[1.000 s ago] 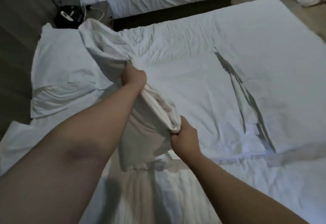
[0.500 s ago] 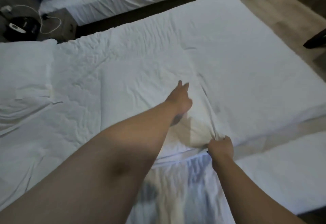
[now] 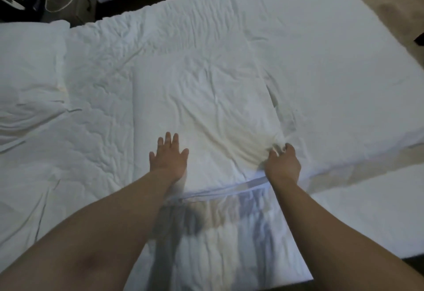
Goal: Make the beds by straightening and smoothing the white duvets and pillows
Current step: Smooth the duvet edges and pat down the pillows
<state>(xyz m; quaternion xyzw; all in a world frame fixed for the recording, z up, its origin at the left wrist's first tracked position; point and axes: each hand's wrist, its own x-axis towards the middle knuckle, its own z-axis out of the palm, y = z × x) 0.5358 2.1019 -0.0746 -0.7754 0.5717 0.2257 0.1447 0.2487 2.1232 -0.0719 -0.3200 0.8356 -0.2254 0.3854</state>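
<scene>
Reader: Change shown, relative to one second ago?

Legend: Pillow (image 3: 206,111), then held up bunched in both hands, now lies flat across the duvet (image 3: 321,61), at the near middle of the bed. Left hand (image 3: 168,156) rests palm-down on its near left part, fingers straight and slightly spread. Right hand (image 3: 282,164) pinches the near right corner, fingers curled into the gathered cloth.

Reader: Meaning for the task?

Legend: Placement appears done; smoothing appears begun. Creases fan out from the pinched corner, so a pull there against the flat left palm would likely take them out. A second pillow (image 3: 29,72) at the left is crumpled, and the duvet is wrinkled toward the far left.

Reader: Containers?

Legend: None open to view. Whether the white case holds a filling cannot be told. A dark device (image 3: 20,4) sits at the far left.
</scene>
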